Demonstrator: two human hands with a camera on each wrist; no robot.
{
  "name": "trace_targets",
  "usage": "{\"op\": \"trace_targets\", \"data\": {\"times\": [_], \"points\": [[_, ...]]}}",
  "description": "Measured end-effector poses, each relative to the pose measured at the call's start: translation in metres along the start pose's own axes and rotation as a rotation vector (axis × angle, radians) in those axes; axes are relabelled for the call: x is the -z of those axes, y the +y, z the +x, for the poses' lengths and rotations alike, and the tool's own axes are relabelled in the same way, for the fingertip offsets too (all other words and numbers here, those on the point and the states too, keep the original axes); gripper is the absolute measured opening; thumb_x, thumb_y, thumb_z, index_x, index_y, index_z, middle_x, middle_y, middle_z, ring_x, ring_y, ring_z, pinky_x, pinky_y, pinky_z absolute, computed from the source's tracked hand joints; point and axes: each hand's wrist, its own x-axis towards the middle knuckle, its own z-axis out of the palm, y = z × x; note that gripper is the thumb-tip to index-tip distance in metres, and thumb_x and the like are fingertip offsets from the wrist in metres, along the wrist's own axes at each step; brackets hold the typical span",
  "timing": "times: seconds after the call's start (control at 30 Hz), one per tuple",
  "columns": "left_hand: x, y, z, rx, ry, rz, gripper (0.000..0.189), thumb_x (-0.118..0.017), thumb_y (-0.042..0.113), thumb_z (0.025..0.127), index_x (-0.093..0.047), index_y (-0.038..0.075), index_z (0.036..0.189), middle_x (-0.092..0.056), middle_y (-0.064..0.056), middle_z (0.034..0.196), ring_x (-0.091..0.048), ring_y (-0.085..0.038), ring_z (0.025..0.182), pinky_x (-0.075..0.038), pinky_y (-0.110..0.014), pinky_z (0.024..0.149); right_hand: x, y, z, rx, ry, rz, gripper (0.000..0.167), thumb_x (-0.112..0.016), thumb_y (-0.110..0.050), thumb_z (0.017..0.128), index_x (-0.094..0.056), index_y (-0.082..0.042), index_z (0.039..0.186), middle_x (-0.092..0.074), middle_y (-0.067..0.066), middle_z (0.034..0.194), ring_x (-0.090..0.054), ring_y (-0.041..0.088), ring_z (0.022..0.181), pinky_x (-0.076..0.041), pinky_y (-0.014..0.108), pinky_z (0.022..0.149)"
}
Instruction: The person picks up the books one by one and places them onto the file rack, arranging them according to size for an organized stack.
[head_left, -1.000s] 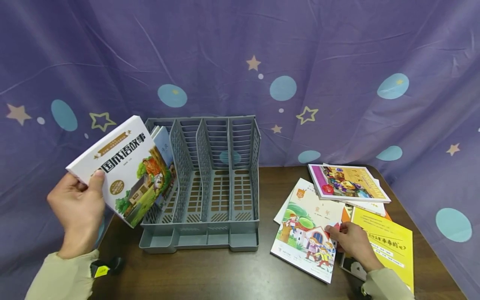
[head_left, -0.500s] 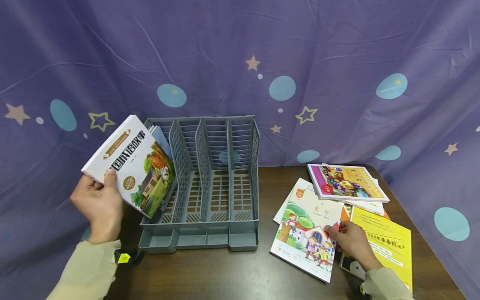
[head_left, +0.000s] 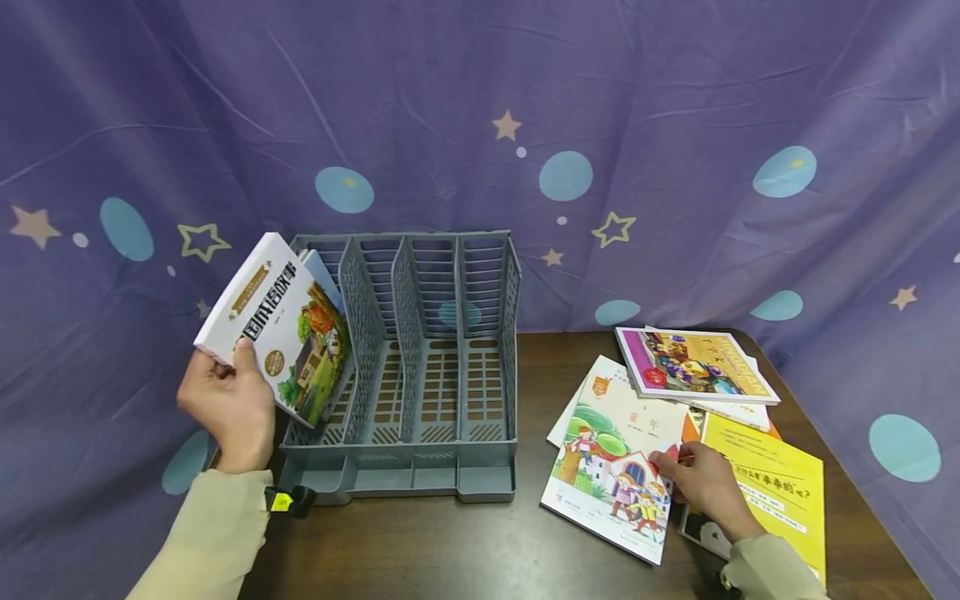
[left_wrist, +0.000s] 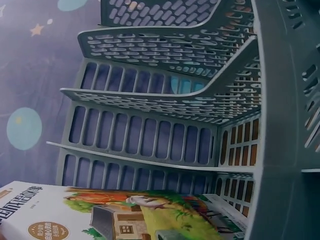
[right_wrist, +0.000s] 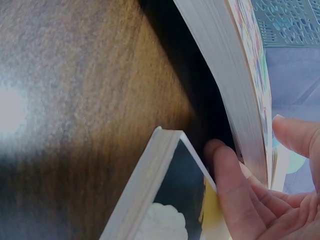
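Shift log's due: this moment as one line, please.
left hand: grips white book at leftmost rack slot | right hand: pinches book titled 童年

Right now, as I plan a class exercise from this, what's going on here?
A person is handling books. Their left grip holds a white book, tilted, at the leftmost slot of a gray rack, where a blue book sits. Their right grip pinches the right edge of a cartoon-cover book on the table. A yellow book and a purple-edged book lie farther right.

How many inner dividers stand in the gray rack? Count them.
3, side by side in the gray rack: left divider, middle divider, right divider. None seems hidden.
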Motion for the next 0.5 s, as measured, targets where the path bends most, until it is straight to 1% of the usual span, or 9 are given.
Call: {"op": "trace_targets", "data": {"times": [0.1,0.17,0.27,0.33,0.4,0.5], "points": [[-0.001,-0.001,-0.005,-0.022,0.011,0.012,0.026,-0.063,0.003,0.087,-0.073,0.013,0.109,-0.071,-0.007,0.103,-0.067,-0.002,0.080,-0.050,-0.013,0.063,0.000,0.000,0.000,-0.002,0.003,0.001,0.072,-0.066,-0.051,0.085,-0.048,0.012,0.117,-0.062,0.019,0.091,-0.063,0.019,0.064,-0.056,0.035,0.056],[-0.001,-0.002,-0.009,-0.022,0.012,-0.026,0.026,-0.063,0.002,0.087,-0.073,0.012,0.109,-0.071,-0.008,0.102,-0.068,-0.005,0.081,-0.051,-0.014,0.063,0.000,0.000,0.000,0.000,0.004,0.003,0.072,-0.066,-0.050,0.085,-0.048,0.012,0.116,-0.062,0.020,0.091,-0.063,0.019,0.064,-0.056,0.035,0.056],[-0.002,-0.003,-0.014,0.002,0.015,-0.098,0.025,-0.064,-0.001,0.086,-0.073,0.009,0.107,-0.071,-0.012,0.100,-0.069,-0.009,0.081,-0.052,-0.015,0.064,0.000,0.000,-0.001,0.006,0.006,0.003,0.072,-0.067,-0.050,0.085,-0.048,0.012,0.116,-0.062,0.020,0.092,-0.063,0.018,0.063,-0.056,0.034,0.056],[-0.004,-0.004,-0.017,0.016,0.001,-0.129,0.025,-0.063,-0.003,0.086,-0.073,0.007,0.107,-0.071,-0.015,0.100,-0.069,-0.010,0.080,-0.053,-0.016,0.065,0.000,0.000,-0.001,0.014,0.008,-0.001,0.073,-0.067,-0.050,0.085,-0.048,0.013,0.116,-0.063,0.020,0.091,-0.063,0.018,0.062,-0.056,0.035,0.056],[-0.008,-0.006,-0.020,0.032,-0.017,-0.120,0.024,-0.064,-0.002,0.086,-0.073,0.006,0.107,-0.071,-0.016,0.100,-0.069,-0.009,0.080,-0.052,-0.016,0.064,0.000,0.001,-0.001,0.020,0.010,-0.004,0.072,-0.067,-0.049,0.086,-0.048,0.013,0.116,-0.063,0.020,0.091,-0.063,0.017,0.062,-0.056,0.035,0.056],[-0.013,-0.010,-0.022,0.037,-0.038,-0.082,0.024,-0.064,0.000,0.086,-0.072,0.006,0.108,-0.071,-0.015,0.101,-0.068,-0.006,0.079,-0.052,-0.015,0.063,-0.001,0.001,0.000,0.025,0.009,0.000,0.070,-0.067,-0.047,0.086,-0.048,0.013,0.116,-0.063,0.020,0.091,-0.063,0.017,0.063,-0.056,0.035,0.056]]}}
